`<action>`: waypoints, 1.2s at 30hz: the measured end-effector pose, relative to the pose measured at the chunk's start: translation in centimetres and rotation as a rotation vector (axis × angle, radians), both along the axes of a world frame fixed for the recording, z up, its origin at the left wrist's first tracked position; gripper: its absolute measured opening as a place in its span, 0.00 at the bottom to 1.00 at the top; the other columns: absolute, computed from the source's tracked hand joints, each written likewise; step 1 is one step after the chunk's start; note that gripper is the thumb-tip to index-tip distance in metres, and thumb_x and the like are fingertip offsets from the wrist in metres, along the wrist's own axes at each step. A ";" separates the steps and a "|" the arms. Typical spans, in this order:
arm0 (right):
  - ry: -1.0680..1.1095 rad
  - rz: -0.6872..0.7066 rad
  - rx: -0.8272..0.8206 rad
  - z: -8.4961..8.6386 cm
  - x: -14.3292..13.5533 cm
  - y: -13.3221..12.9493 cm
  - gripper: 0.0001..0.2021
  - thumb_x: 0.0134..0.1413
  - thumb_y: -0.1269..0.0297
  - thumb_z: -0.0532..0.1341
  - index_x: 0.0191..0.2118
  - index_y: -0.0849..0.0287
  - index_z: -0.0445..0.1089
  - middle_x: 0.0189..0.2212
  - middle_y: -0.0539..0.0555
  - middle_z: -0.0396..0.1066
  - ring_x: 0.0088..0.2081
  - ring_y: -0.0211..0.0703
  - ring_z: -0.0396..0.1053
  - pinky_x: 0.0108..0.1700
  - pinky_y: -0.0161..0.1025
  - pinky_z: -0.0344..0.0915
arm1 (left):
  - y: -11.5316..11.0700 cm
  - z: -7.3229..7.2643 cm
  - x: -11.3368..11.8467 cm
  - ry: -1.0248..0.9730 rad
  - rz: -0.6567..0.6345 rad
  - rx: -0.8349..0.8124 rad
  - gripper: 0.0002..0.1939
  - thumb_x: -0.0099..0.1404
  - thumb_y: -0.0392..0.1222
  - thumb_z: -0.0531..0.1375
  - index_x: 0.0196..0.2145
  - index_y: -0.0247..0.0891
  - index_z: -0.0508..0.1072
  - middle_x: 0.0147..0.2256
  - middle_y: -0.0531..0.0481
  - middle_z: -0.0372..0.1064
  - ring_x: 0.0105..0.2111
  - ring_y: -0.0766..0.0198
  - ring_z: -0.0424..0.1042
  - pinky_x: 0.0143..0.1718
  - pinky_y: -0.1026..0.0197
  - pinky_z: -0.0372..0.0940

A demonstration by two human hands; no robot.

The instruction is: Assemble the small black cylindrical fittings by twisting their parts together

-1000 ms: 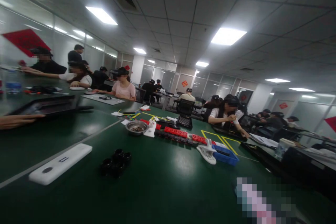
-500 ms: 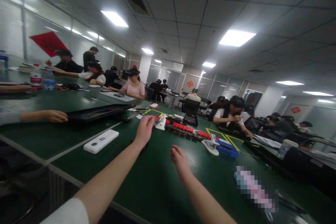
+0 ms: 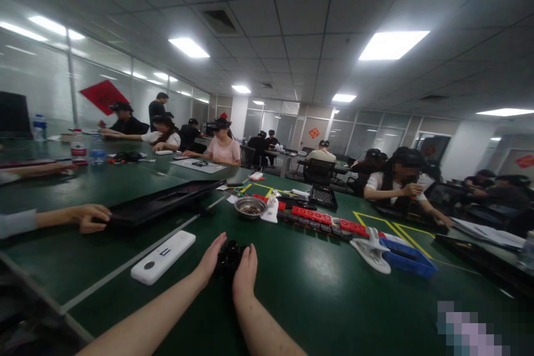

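Several black round pieces (image 3: 230, 256) sit between left hand (image 3: 211, 262) and right hand (image 3: 245, 273), toward the surface's (image 3: 334, 306) near edge.
Both cup inward; whether they clasp, I cannot tell. Uneven squeezing could send pieces rolling away.

I had a dim, greyish view, lit from overhead by rectangular ceiling panels (image 3: 394, 45) that burned out to white with a soft haze. Glare pooled on the green bench (image 3: 334, 311) to the right of my hands (image 3: 245, 273); the glossy black parts (image 3: 231, 257) between them lost detail in shadow. Wide-angle stretch skewed the edges, the background looked soft, and a pixelated patch (image 3: 471, 334) masked the lower right.
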State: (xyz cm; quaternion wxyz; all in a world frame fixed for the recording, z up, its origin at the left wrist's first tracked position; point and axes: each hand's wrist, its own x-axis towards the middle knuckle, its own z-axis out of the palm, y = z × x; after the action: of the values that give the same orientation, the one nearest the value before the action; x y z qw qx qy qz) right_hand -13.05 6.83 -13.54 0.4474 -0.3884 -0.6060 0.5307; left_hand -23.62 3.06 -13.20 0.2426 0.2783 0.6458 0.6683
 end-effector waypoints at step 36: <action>-0.323 -0.313 0.124 0.0 20.6 22.1 0.29 0.50 0.47 0.43 0.43 0.66 0.66 0.45 0.63 0.65 0.50 0.57 0.58 0.50 0.47 0.53 | 21.0 1.5 22.8 0.196 -0.225 -0.185 0.21 0.64 0.48 0.43 0.47 0.37 0.67 0.48 0.40 0.65 0.51 0.50 0.59 0.55 0.49 0.45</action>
State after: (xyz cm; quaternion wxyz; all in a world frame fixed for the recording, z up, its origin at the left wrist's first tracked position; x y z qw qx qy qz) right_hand 7.56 28.96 -13.53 0.4443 -0.5292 -0.6339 0.3475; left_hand -0.82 24.11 -11.67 0.2762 0.3895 0.6897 0.5443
